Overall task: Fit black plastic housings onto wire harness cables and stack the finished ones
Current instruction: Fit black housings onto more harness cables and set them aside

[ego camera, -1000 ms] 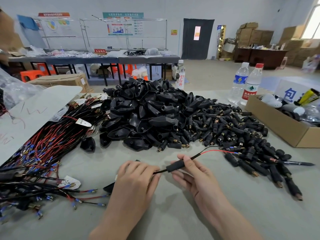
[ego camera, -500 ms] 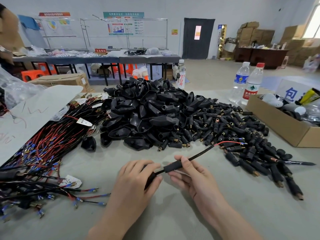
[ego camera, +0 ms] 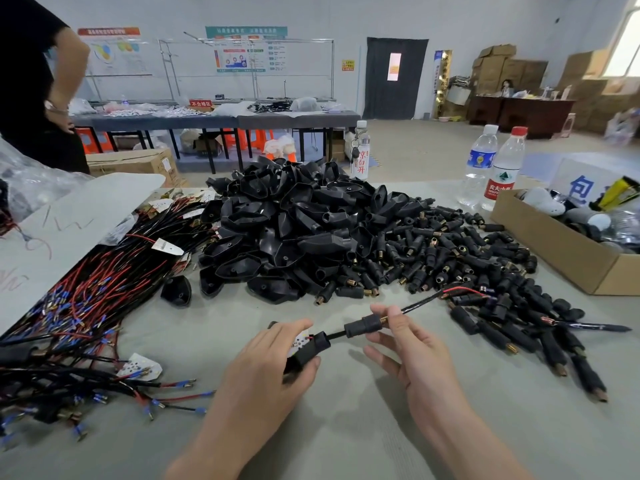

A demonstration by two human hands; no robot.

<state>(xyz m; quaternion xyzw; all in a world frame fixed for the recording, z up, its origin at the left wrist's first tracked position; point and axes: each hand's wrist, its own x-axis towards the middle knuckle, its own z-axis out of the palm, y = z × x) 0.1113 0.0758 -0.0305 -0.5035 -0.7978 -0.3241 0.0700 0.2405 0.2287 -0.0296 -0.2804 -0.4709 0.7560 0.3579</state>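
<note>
My left hand [ego camera: 273, 368] grips a black plastic housing [ego camera: 306, 353] with a small white board showing at its mouth. A black cable [ego camera: 420, 304] runs out of it up to the right, ending in red and black leads. A black sleeve [ego camera: 363, 328] with a brass end sits on that cable, and my right hand [ego camera: 415, 351] pinches the cable just past the sleeve with thumb and forefinger. A big heap of black housings [ego camera: 294, 230] fills the table's middle. Black sleeves [ego camera: 467, 268] lie spread to its right. Wire harness cables [ego camera: 79, 306] are piled at the left.
A cardboard box [ego camera: 568, 251] stands at the right edge. Two water bottles [ego camera: 491, 168] and a third bottle [ego camera: 360, 150] stand behind the heaps. A white sheet [ego camera: 62, 230] lies over the harness pile. A person in black [ego camera: 34, 81] stands at the far left.
The housing has slid out from under my left hand and now shows in its grip. My right hand has shifted along the cable past the sleeve. A person has come into view at the left.
</note>
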